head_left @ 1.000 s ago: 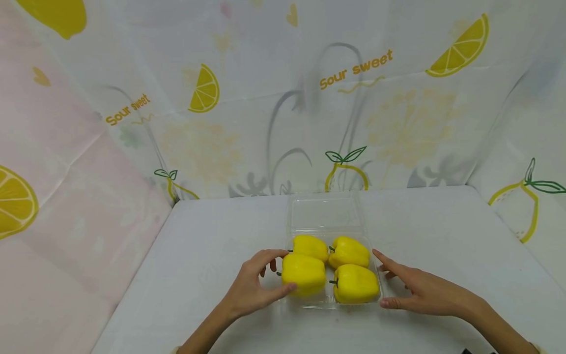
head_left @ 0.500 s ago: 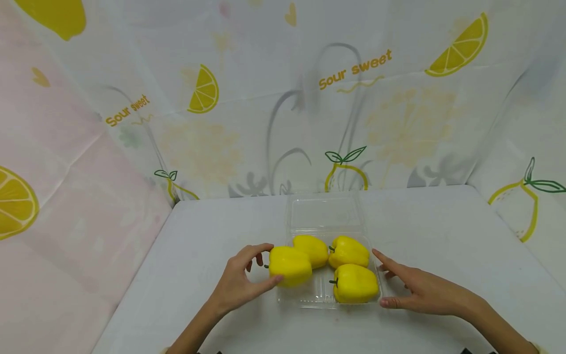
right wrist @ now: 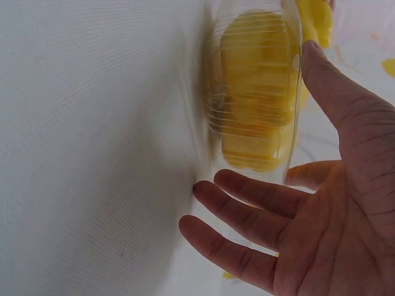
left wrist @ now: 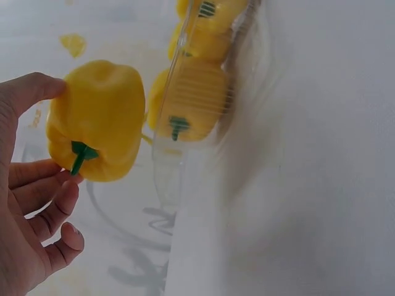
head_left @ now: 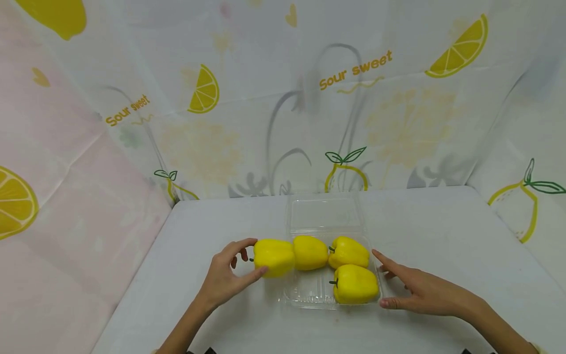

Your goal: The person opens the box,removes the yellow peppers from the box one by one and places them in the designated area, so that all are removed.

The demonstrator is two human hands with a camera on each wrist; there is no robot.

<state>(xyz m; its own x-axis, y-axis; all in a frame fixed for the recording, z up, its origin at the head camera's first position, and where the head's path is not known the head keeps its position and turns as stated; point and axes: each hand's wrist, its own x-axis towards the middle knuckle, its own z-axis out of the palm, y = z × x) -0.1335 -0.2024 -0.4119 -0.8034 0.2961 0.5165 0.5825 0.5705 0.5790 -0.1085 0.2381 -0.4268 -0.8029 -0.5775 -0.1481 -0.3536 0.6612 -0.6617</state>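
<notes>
My left hand [head_left: 225,275] pinches a yellow bell pepper [head_left: 274,258] between thumb and fingers, above the left edge of a clear plastic clamshell box [head_left: 309,295]. In the left wrist view the held pepper [left wrist: 102,123] hangs apart from the box, its green stem facing the palm. Three more yellow peppers lie in the box: one at back left [head_left: 311,253], one at back right [head_left: 349,251], one at front right [head_left: 355,284]. Beside the box's right wall, my right hand [head_left: 420,290] has its fingers extended; the thumb and forefinger touch the rim in the right wrist view.
The box's transparent lid [head_left: 326,212] lies folded back behind it on the white table [head_left: 212,236]. A lemon-print cloth [head_left: 247,98] hangs behind the table and along both sides.
My left hand has lifted the pepper from the box's front left and carried it leftward and slightly back. The right hand and the other peppers stay where they were.
</notes>
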